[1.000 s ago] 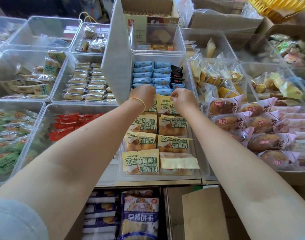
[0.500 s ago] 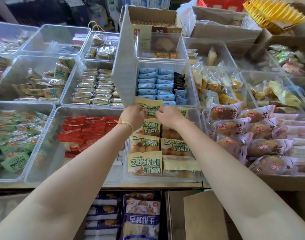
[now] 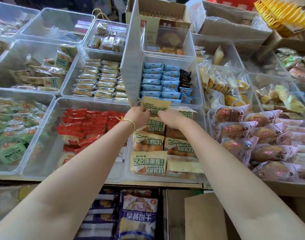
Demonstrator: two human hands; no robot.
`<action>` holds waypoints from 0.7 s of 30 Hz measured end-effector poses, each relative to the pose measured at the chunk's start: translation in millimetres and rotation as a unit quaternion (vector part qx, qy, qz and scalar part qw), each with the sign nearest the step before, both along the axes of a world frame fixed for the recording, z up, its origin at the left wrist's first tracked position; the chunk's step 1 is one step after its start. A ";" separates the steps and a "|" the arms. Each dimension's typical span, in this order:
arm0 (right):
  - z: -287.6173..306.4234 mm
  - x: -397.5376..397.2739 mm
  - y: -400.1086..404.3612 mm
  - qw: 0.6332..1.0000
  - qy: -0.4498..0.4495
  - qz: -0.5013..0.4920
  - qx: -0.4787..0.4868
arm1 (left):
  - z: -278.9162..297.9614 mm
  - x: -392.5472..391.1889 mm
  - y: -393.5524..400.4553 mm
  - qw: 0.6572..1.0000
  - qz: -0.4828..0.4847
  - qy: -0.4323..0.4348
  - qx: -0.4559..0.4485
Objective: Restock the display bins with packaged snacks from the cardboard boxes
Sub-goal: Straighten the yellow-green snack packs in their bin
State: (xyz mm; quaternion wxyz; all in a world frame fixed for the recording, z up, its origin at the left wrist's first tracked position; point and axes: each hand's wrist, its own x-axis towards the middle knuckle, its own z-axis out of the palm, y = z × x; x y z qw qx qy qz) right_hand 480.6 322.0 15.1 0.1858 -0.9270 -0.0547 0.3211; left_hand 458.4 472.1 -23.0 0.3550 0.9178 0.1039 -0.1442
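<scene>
While both arms reach forward, my left hand [image 3: 137,114] and right hand [image 3: 170,117] each pinch one yellow bread packet [image 3: 155,105]. It stands tilted at the far end of its clear bin [image 3: 203,118].

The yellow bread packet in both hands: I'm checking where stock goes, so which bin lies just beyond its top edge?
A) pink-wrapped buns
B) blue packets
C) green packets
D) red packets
B: the left hand and right hand pinch the yellow bread packet, and its top edge overlaps the front wall of the bin holding blue packets.
</scene>
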 end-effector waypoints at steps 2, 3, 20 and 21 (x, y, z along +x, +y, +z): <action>-0.4 0.1 1.6 1.000 0.013 0.000 0.007 | 3.0 1.3 -1.9 1.000 -0.003 0.028 0.009; 0.0 -0.2 2.8 1.000 0.017 0.001 0.004 | 4.0 2.3 -2.6 0.999 -0.006 0.035 0.015; 15.0 21.2 -42.2 0.979 -0.197 -0.046 0.025 | 31.9 1.8 -26.6 0.955 -0.085 -0.208 0.196; 13.4 25.2 -41.3 0.984 -0.178 -0.029 0.010 | 29.7 3.6 -26.7 0.957 -0.098 -0.185 0.202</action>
